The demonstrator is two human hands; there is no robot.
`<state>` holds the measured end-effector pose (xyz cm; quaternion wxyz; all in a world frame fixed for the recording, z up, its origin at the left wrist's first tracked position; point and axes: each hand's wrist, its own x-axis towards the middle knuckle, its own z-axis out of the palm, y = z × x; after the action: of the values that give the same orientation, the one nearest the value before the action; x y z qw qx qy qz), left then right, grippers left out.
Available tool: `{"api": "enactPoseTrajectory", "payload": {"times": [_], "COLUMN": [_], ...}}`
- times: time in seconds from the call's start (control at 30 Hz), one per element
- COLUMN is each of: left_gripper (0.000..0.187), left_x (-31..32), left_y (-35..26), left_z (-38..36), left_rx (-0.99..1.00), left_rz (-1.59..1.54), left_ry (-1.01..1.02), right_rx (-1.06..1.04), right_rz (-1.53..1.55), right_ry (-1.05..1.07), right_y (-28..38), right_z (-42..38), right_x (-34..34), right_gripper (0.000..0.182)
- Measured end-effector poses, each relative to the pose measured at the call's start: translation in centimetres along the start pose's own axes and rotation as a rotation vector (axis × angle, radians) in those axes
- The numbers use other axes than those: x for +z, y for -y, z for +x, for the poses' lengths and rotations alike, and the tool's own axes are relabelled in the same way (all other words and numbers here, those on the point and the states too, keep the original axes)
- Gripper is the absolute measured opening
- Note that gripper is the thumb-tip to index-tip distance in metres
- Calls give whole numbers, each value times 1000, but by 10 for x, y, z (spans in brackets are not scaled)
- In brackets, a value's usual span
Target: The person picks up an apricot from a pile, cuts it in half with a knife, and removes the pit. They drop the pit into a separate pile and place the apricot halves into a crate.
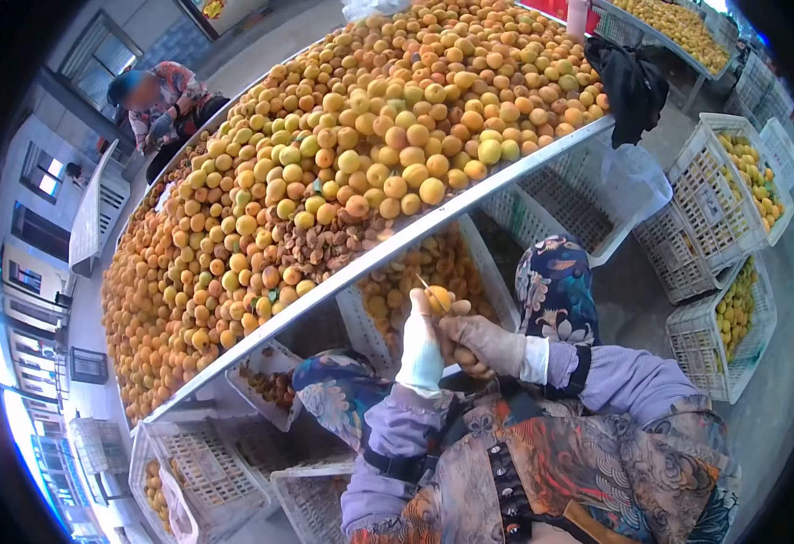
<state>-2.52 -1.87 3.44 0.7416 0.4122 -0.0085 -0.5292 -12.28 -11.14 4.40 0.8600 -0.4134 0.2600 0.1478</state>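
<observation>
My left hand (421, 340), in a pale glove with a white cuff, is closed with its thumb raised against a yellow-orange apricot (438, 298). A thin pale sliver, too small to identify, sticks up beside the thumb. My right hand (488, 344), in a dusty beige glove, is pressed close against the left hand and the fruit. Its fingers are curled, and what lies inside them is hidden. Just beyond both hands stands a white crate (497, 276) holding orange apricot pieces. Above it slopes a table heaped with whole apricots (397, 136).
A metal table edge (397, 240) runs diagonally beyond my hands. Brown apricot stones (320, 245) lie near it. Crates of fruit (719, 199) are stacked at right; another crate (198, 462) stands lower left. A black cloth (628, 86) hangs at the corner. Another person (166, 104) sits across the table.
</observation>
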Motion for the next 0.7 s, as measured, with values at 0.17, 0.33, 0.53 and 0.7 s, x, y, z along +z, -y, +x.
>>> {"api": "enactPoseTrajectory", "payload": {"times": [0.17, 0.33, 0.53, 0.7], "left_gripper": [41, 51, 49, 35], "left_x": [-2, -9, -7, -29], "left_y": [8, 2, 3, -6], "left_z": [9, 8, 6, 12], "left_rx": [194, 78, 112, 575], "left_rz": [215, 184, 71, 461], "left_ry": [-156, -61, -60, -145], "right_rx": [69, 28, -3, -151], "right_rz": [-100, 133, 123, -75], "right_ry": [-91, 188, 209, 65], "right_y": [8, -1, 0, 16], "right_z": [-4, 1, 3, -14], "right_x": [6, -1, 3, 5], "right_gripper": [42, 49, 44, 36]}}
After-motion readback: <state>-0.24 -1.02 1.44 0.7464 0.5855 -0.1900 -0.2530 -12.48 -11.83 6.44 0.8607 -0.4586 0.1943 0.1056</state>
